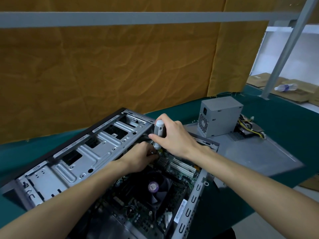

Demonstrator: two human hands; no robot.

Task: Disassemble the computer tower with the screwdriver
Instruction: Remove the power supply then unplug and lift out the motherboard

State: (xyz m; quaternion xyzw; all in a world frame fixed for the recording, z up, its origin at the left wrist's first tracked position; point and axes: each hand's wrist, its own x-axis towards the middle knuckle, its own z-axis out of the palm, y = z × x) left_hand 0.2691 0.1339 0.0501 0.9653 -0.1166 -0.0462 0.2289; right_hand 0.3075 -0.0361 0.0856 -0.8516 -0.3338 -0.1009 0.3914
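Beyond my green cloth-covered table (pixel 269 118) hangs a wrinkled mustard-yellow fabric backdrop (pixel 112 66); a clear plastic bottle (pixel 285 87) lies on flattened cardboard (pixel 259 81).

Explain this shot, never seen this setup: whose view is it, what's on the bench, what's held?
It is a single view from a camera worn on a person's head, looking down at their own bare hands. No robot. An open computer case lies on its side on a green table. The right hand grips a grey screwdriver, pointing down into the case. The left hand reaches in beside its tip; what it holds is hidden. A removed power supply sits on a grey panel behind.
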